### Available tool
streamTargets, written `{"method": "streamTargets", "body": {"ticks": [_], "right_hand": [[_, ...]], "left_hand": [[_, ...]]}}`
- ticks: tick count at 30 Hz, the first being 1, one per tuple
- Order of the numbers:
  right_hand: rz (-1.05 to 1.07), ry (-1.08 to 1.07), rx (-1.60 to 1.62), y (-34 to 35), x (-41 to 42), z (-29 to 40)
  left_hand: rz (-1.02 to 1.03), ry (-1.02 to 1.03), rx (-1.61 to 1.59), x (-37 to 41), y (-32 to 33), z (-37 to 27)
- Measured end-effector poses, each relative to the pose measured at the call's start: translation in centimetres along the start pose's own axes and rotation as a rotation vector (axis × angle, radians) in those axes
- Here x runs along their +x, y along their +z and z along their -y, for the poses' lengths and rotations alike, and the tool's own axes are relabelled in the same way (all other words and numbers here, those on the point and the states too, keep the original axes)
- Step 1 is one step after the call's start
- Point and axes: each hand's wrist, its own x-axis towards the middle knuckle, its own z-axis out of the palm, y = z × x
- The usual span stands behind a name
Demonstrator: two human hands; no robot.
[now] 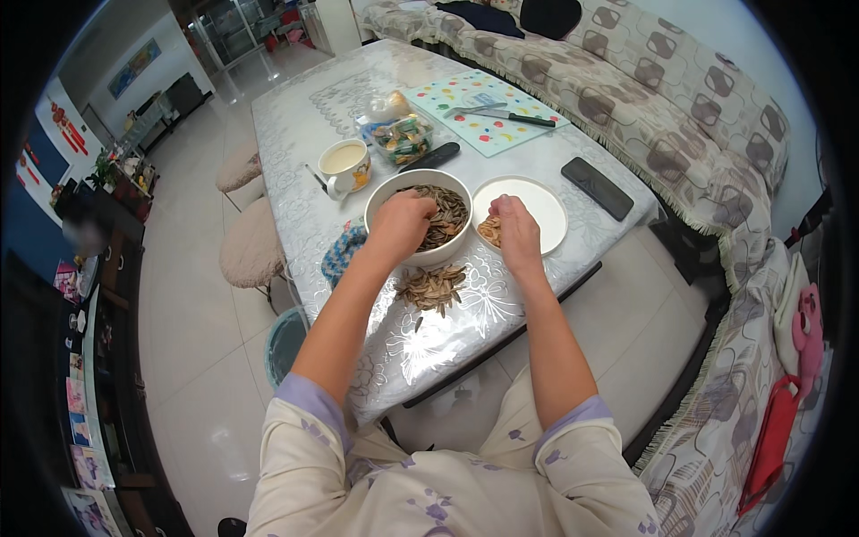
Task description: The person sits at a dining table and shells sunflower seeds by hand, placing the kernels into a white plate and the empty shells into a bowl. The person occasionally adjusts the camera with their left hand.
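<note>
A white bowl [463, 238] of dark striped sunflower seeds [446, 211] stands on the table before me. My left hand [406, 218] reaches over its near left rim, fingers curled down at the seeds; its fingertips are partly hidden, so I cannot tell whether they pinch any. Just right of the bowl is a round white plate [547, 218] with a small heap of light brown pieces, apparently shelled kernels [490, 231]. Above that heap my right hand [517, 231] is held with thumb and fingers close together, and what lies inside is hidden. Empty-looking seed shells [433, 288] are piled in front of the bowl.
Left of the bowl are a cup of pale drink [345, 161] and a blue knitted item [342, 255]. Behind stand a clear box of wrapped sweets [402, 137] and a glass board [480, 137] with a knife [517, 117]. A phone [597, 188] lies right. A bucket [285, 346] stands below.
</note>
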Motion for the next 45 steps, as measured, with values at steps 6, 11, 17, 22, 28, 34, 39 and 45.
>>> {"method": "streamTargets", "body": {"ticks": [6,11,17,22,28,34,39,45], "right_hand": [[-0.083,-0.054,0.071,0.6,-0.2,0.0],[-0.074,-0.055,0.069,0.4,-0.3,0.3],[-0.138,-0.166,-0.048,0.4,-0.7,0.8],[-0.022,-0.156,-0.010,0.5,-2.5,3.5],[0.334,-0.091,0.168,2.2,-5.2,5.4],[0.555,0.019,0.256,3.3,-6.3,4.9],[0.532,0.166,0.571,4.3,-6.7,4.9],[0.426,0.017,0.448,5.4,-6.9,4.3]], "left_hand": [[0.166,0.000,0.110,1.7,2.4,0.9],[0.133,0.010,0.177,1.6,2.8,1.2],[-0.153,-0.230,-0.448,-0.2,-0.3,0.3],[-0.159,-0.363,-0.999,-5.2,-1.3,-1.4],[-0.097,-0.345,-1.030,-9.4,-0.5,-1.8],[-0.089,-0.241,-0.927,-10.4,0.5,-1.2],[-0.164,-0.282,-1.114,-10.8,1.0,-1.8],[-0.121,-0.291,-0.935,-11.3,0.8,-2.1]]}}
